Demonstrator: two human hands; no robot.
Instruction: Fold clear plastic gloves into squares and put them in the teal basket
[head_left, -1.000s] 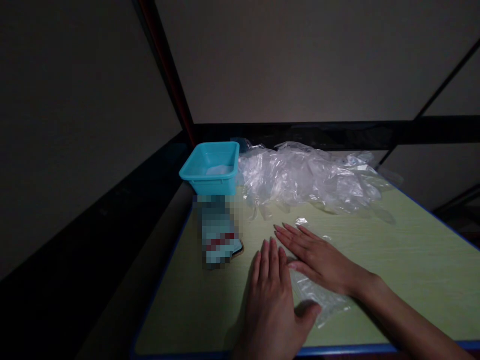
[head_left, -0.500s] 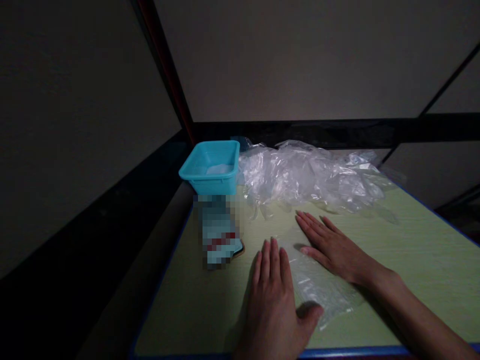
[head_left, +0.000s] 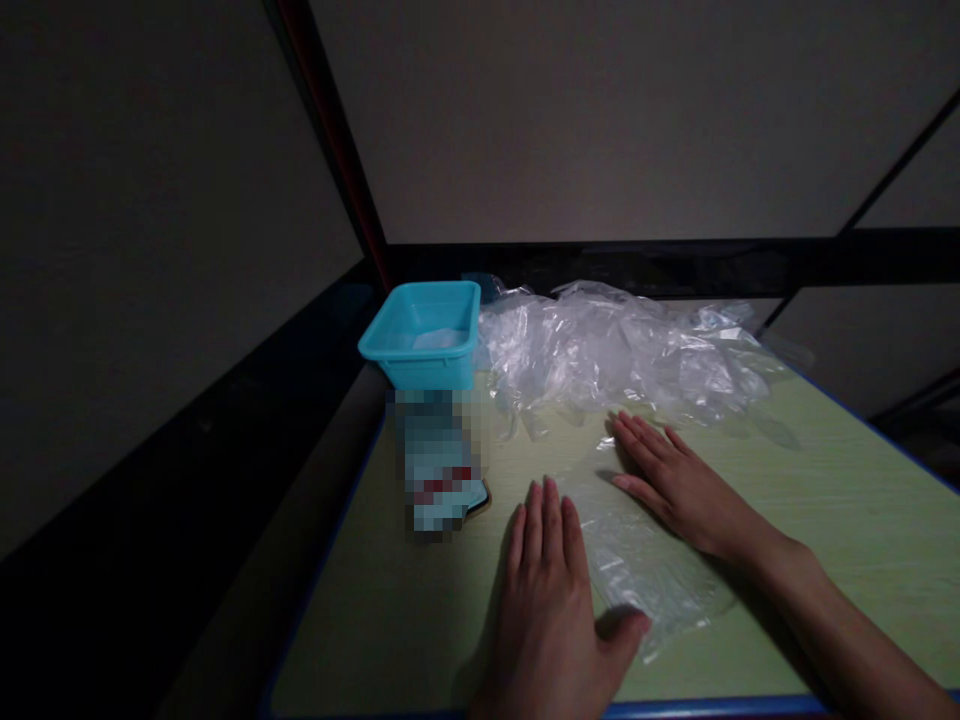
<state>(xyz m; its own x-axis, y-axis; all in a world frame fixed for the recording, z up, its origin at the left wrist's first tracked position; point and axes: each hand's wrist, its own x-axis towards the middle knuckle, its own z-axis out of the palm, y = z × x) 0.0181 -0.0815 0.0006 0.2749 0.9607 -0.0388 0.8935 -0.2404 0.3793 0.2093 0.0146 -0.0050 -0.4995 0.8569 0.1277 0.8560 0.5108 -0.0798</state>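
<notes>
A clear plastic bag lies spread on the pale green tabletop, its surface creased. My left hand rests flat along the bag's left side, fingers stretched forward and thumb out over its near part. Flat as well, my right hand lies at the bag's far right part with the fingers pointing away and to the left. Neither hand grips anything. The bag's outline is hard to make out where it is see-through and under the hands.
A heap of crumpled clear plastic bags covers the back of the table. At the back left stands a turquoise plastic basin with something whitish inside. A phone-like object, mostly blurred out, lies in front of it. Walls rise behind and left.
My right hand has slid slightly away and to the right over the bag, showing more of the bag's far part. My left hand has hardly moved.
</notes>
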